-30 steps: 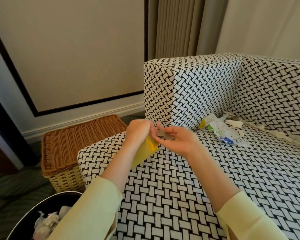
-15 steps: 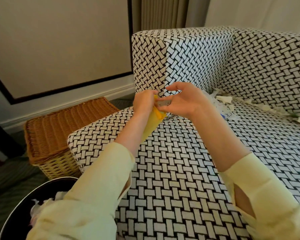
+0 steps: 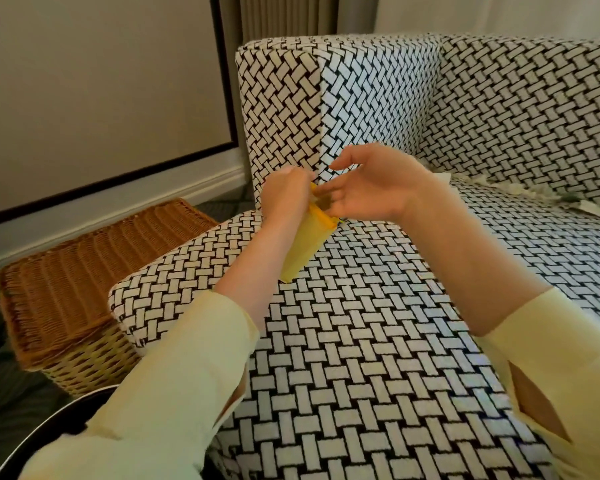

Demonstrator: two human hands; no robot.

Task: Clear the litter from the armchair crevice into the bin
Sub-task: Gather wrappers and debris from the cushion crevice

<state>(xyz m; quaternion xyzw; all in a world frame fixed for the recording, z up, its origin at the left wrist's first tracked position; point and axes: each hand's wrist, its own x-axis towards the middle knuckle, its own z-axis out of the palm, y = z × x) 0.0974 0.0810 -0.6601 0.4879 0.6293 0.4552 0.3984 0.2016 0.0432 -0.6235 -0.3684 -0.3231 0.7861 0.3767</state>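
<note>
My left hand [image 3: 286, 194] grips the top of a yellow zip pouch [image 3: 305, 251], which hangs down over the armchair seat [image 3: 378, 341]. My right hand [image 3: 371, 188] is beside it, palm towards me, fingers relaxed with their tips at the pouch's mouth. I see nothing in its palm. White paper scraps [image 3: 520, 195] lie along the crevice between the seat and the backrest at the right. The dark rim of the bin [image 3: 32, 441] shows at the bottom left, mostly hidden by my left sleeve.
A wicker basket [image 3: 84, 271] with its lid shut stands on the floor left of the chair, just behind the bin. The chair's left armrest [image 3: 326, 109] rises right behind my hands. A wall and skirting board run along the left.
The grey coin-like discs that lay in my right hand are no longer visible. The right hand's fingers have opened at the pouch's mouth. The view has shifted, and the plastic wrapper on the seat is hidden.
</note>
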